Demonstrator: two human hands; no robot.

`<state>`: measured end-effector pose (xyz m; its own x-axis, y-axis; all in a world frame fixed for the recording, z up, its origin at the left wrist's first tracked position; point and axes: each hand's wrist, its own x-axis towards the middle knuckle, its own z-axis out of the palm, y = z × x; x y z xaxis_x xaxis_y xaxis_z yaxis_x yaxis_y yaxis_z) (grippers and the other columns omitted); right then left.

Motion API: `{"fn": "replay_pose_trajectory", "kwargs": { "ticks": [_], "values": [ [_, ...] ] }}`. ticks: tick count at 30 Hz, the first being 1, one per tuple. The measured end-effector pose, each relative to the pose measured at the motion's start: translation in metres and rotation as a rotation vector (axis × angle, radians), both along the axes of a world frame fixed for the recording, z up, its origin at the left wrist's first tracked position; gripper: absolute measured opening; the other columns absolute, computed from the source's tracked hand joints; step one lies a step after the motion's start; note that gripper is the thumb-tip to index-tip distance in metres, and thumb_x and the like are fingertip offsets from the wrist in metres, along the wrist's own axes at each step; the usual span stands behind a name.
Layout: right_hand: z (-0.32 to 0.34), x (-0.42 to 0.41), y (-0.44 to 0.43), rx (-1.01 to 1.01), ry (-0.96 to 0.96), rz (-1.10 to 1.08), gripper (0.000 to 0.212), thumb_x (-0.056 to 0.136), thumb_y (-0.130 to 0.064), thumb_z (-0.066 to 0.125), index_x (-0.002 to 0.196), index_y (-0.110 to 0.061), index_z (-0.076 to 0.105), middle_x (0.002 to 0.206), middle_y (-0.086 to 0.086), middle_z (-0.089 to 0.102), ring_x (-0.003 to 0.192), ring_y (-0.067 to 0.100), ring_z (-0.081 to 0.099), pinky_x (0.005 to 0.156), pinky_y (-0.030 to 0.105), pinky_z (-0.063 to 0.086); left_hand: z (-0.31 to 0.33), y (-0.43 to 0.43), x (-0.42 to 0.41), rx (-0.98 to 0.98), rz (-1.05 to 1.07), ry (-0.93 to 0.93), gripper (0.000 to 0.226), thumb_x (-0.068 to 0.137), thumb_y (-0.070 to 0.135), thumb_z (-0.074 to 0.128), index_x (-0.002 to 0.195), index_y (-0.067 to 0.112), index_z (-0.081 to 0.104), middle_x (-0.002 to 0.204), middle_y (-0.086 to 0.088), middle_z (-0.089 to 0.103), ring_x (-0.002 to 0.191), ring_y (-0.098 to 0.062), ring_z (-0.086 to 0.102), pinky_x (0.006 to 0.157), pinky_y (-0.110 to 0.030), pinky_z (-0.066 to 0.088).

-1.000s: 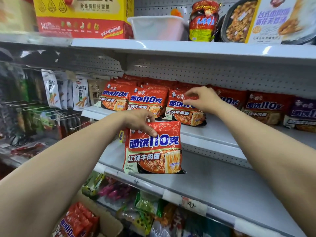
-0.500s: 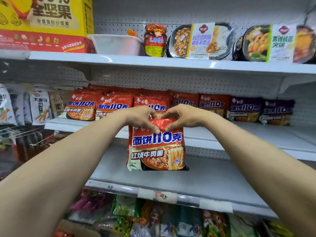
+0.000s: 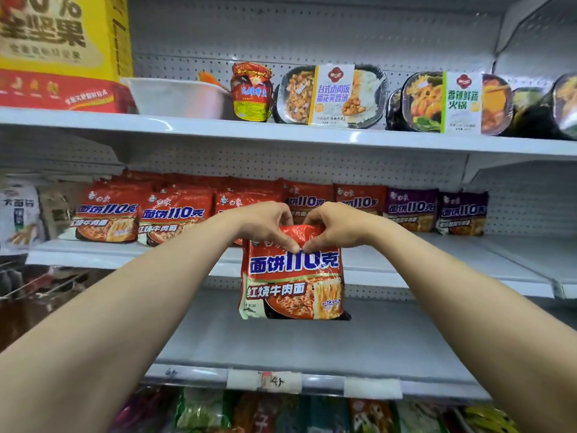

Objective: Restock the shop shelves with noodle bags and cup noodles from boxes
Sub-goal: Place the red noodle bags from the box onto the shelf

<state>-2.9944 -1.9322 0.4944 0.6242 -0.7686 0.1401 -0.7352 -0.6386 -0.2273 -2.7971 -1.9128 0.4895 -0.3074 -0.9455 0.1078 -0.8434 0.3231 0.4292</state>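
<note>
Your left hand (image 3: 265, 225) and right hand (image 3: 335, 225) meet thumb to thumb, each pinching the top edge of one red noodle bag (image 3: 293, 282). The bag hangs below both hands over a grey shelf (image 3: 312, 348); contact with it cannot be determined. Behind your hands, a white shelf (image 3: 421, 270) carries a row of red bags (image 3: 171, 214), with purple bags (image 3: 409, 209) beyond your right hand. The held bag stands upright, long axis vertical, printed face toward you.

Glossy plastic noodle bag (image 3: 293, 276)
</note>
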Motion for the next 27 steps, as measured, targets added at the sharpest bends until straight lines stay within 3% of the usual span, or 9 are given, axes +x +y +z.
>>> {"fn": "replay_pose_trajectory", "kwargs": {
  "ticks": [5,9,14,16,18,20,23,27],
  "values": [
    [0.005,-0.005,-0.024,-0.025,-0.019,-0.05,0.038,0.082,-0.032,0.081,0.114,-0.021,0.064,0.105,-0.005,0.069,0.091,0.011,0.068,0.083,0.033,0.059,-0.004,-0.029,-0.005,-0.113,-0.007,0.052,0.056,0.066,0.047,0.086,0.107,0.024,0.056,0.1,0.008,0.064,0.086,-0.01,0.063,0.066,-0.027,0.051],
    [0.015,-0.009,-0.05,0.003,-0.061,-0.102,0.029,0.081,-0.027,0.081,0.104,-0.025,0.063,0.1,-0.006,0.07,0.089,0.01,0.068,0.081,0.031,0.058,-0.001,-0.054,-0.003,-0.185,0.006,0.137,0.054,0.068,0.048,0.084,0.11,0.026,0.057,0.105,0.006,0.065,0.09,-0.012,0.065,0.072,-0.03,0.057],
    [0.046,-0.027,-0.087,0.058,-0.124,-0.166,0.03,0.081,-0.024,0.081,0.105,-0.024,0.064,0.1,-0.006,0.071,0.088,0.011,0.07,0.068,0.022,0.053,0.009,-0.091,0.025,-0.329,0.118,0.329,0.046,0.08,0.063,0.066,0.108,0.026,0.063,0.111,0.007,0.066,0.102,-0.011,0.06,0.087,-0.032,0.049],
    [0.06,-0.039,-0.104,0.068,-0.182,-0.226,0.036,0.08,-0.027,0.083,0.108,-0.027,0.06,0.1,-0.008,0.068,0.087,0.01,0.067,0.068,0.022,0.049,0.009,-0.106,0.04,-0.35,0.155,0.321,0.05,0.085,0.063,0.059,0.115,0.023,0.063,0.113,0.01,0.061,0.105,-0.01,0.056,0.085,-0.029,0.042],
    [0.07,-0.05,-0.124,0.09,-0.256,-0.297,0.046,0.074,-0.034,0.086,0.111,-0.032,0.059,0.108,-0.005,0.067,0.094,0.015,0.066,0.08,0.029,0.052,0.004,-0.123,0.054,-0.362,0.197,0.3,0.054,0.087,0.062,0.057,0.121,0.02,0.062,0.115,0.008,0.059,0.107,-0.011,0.053,0.089,-0.027,0.038],
    [0.075,-0.055,-0.145,0.121,-0.288,-0.333,0.052,0.072,-0.036,0.087,0.116,-0.029,0.061,0.114,-0.002,0.068,0.1,0.021,0.068,0.093,0.04,0.053,-0.004,-0.141,0.064,-0.367,0.225,0.305,0.06,0.081,0.072,0.055,0.119,0.027,0.064,0.124,0.006,0.062,0.118,-0.016,0.053,0.1,-0.034,0.042],
    [0.073,-0.054,-0.173,0.091,-0.289,-0.313,0.043,0.076,-0.032,0.085,0.114,-0.026,0.066,0.109,-0.002,0.073,0.096,0.019,0.071,0.09,0.036,0.055,-0.015,-0.165,0.07,-0.404,0.25,0.263,0.069,0.068,0.085,0.05,0.117,0.038,0.064,0.131,0.006,0.061,0.13,-0.024,0.045,0.108,-0.045,0.038],
    [0.062,-0.041,-0.208,-0.015,-0.247,-0.31,0.032,0.082,-0.035,0.079,0.111,-0.028,0.069,0.105,-0.007,0.072,0.094,0.015,0.069,0.087,0.033,0.053,-0.032,-0.189,0.073,-0.541,0.309,0.123,0.052,0.081,0.066,0.059,0.122,0.035,0.063,0.138,0.007,0.055,0.134,-0.026,0.034,0.105,-0.04,0.032]
  ]
}}
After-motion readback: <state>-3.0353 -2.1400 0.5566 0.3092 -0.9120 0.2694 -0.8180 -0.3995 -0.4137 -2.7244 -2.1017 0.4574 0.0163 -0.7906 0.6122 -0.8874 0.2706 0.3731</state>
